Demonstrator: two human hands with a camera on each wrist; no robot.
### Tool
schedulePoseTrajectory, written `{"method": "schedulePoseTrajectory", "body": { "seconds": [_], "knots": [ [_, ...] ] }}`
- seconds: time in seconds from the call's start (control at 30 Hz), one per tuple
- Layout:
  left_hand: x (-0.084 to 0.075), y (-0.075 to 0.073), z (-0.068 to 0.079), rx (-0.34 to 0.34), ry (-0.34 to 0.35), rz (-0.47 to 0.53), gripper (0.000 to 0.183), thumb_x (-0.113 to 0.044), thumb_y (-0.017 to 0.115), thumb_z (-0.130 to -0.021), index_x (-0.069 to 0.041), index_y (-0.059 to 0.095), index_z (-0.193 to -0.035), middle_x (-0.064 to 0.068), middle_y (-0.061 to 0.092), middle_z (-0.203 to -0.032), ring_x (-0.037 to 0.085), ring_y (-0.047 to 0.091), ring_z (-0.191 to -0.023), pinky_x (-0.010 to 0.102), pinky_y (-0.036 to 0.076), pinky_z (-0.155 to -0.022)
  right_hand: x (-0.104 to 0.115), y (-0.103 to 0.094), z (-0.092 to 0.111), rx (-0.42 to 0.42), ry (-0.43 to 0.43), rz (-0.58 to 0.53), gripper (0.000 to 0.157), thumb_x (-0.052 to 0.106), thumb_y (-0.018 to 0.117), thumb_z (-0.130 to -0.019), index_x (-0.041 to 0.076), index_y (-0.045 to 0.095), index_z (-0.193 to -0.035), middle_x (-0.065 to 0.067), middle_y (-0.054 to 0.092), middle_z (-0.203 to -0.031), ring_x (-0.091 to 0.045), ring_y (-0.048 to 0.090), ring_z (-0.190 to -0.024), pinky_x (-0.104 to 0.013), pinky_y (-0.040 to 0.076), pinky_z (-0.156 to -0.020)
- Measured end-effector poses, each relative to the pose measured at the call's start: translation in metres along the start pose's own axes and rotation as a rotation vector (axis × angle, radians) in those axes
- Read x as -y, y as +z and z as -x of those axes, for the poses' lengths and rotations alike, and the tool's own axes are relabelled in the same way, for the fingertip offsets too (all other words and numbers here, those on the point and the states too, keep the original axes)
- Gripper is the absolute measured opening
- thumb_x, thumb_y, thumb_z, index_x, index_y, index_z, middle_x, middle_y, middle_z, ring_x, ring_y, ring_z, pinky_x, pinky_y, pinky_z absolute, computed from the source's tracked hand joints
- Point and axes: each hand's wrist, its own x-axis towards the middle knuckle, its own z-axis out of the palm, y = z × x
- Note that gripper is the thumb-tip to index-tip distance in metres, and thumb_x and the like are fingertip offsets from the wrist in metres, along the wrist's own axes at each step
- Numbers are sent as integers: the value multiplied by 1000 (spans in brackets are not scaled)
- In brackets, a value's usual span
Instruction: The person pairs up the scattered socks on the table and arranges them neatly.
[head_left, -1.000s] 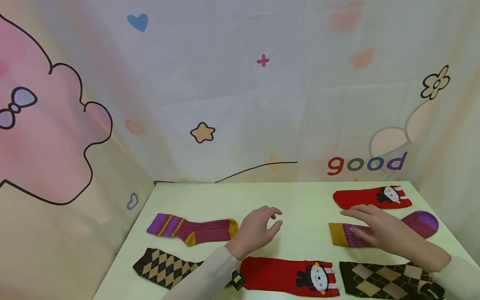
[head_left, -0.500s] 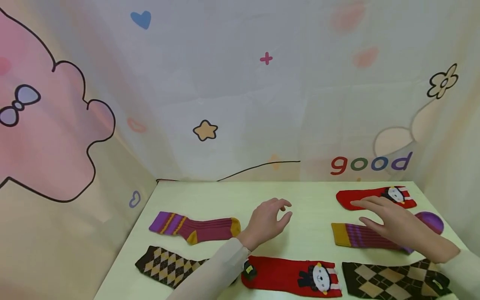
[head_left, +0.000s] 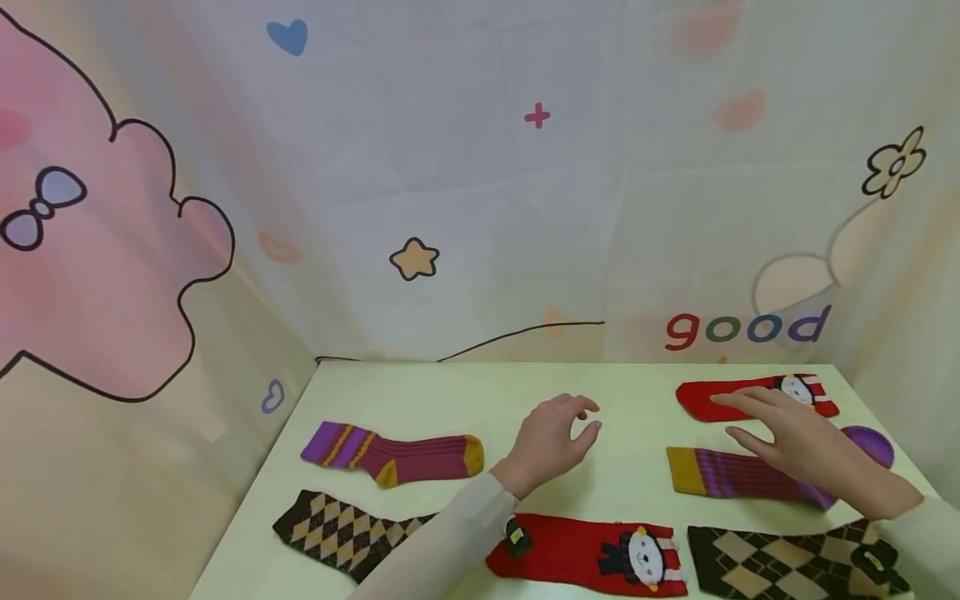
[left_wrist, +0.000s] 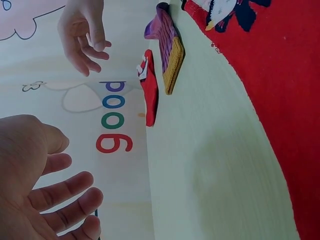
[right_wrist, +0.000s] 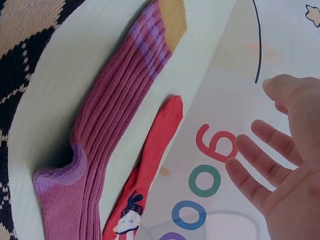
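My left hand (head_left: 551, 440) hovers over the middle of the table, fingers loosely bent and holding nothing. Below it lies a red sock (head_left: 562, 546) with an animal face, partly behind my wrist. Off to the right, my right hand (head_left: 795, 437) hangs above a maroon and purple sock (head_left: 750, 475) with a mustard cuff, its fingers relaxed and nothing in them. That sock appears whole-length along the ribs in the right wrist view, beside a smaller red sock (right_wrist: 157, 140). Both hands also show in the left wrist view, the right hand (left_wrist: 85, 37) at the top.
On the left lie a maroon sock (head_left: 427, 460) with mustard toe and heel and a brown argyle sock (head_left: 337, 529), partly covered by my left sleeve. Another argyle sock (head_left: 780, 558) lies at the front right. A printed curtain (head_left: 480, 192) rises behind the pale table (head_left: 600, 467).
My left hand has moved right and slightly away from me. The right hand has shifted a little right and farther back. The socks stay in place; the head view has turned slightly.
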Motion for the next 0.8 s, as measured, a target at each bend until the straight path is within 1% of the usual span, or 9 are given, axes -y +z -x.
{"method": "schedulePoseTrajectory", "body": {
  "seconds": [0.13, 0.2, 0.3, 0.4, 0.6, 0.7, 0.8],
  "knots": [
    [-3, 5, -2, -3, 7, 0, 24, -30, 63, -103, -18, 72, -121, 2, 73, -110, 13, 67, -93, 17, 49, -72, -1, 0, 1, 31, 46, -12, 54, 14, 88, -80, 6, 67, -129, -24, 68, -120, -48, 63, -109, -62, 56, -80],
    [-4, 7, -3, -2, 5, -1, 24, -30, 62, -103, -18, 72, -120, 2, 73, -112, 12, 67, -94, 17, 50, -74, -3, 0, 1, 35, 55, -14, 54, 14, 88, -80, 6, 67, -129, -25, 67, -121, -48, 64, -109, -62, 56, -79],
    [-6, 11, -5, -7, -1, -4, 24, -31, 62, -103, -19, 72, -121, 0, 72, -115, 10, 66, -96, 17, 50, -76, -6, 1, 1, 24, 38, -18, 54, 12, 87, -80, 6, 66, -130, -24, 67, -122, -47, 64, -108, -60, 57, -79],
    [-8, 16, -9, -16, -3, -5, 24, -32, 62, -103, -20, 72, -121, -2, 71, -115, 8, 64, -95, 16, 49, -76, -12, 1, 1, 8, 21, -26, 55, 9, 86, -80, 5, 65, -130, -23, 66, -122, -46, 64, -107, -60, 56, -79],
    [-13, 27, -21, -29, 5, -19, 24, -33, 62, -103, -21, 72, -120, -6, 70, -114, 5, 62, -95, 14, 48, -76, -26, 2, -4, -44, -4, -8, 56, 6, 87, -77, 6, 66, -129, -20, 69, -117, -42, 64, -104, -58, 58, -75],
    [-16, 32, -27, -22, 2, -23, 25, -34, 62, -103, -21, 72, -121, -7, 69, -116, 4, 62, -96, 14, 49, -78, -33, 3, -7, -60, -17, 2, 57, 5, 88, -75, 4, 67, -127, -21, 69, -115, -41, 65, -101, -56, 58, -74],
    [-19, 38, -33, -8, 1, -33, 25, -35, 62, -103, -23, 71, -122, -7, 68, -118, 4, 61, -95, 13, 49, -77, -39, 4, -10, -47, -2, 15, 56, 6, 88, -76, 2, 66, -128, -24, 67, -118, -44, 64, -103, -59, 57, -77]
  ]
}}
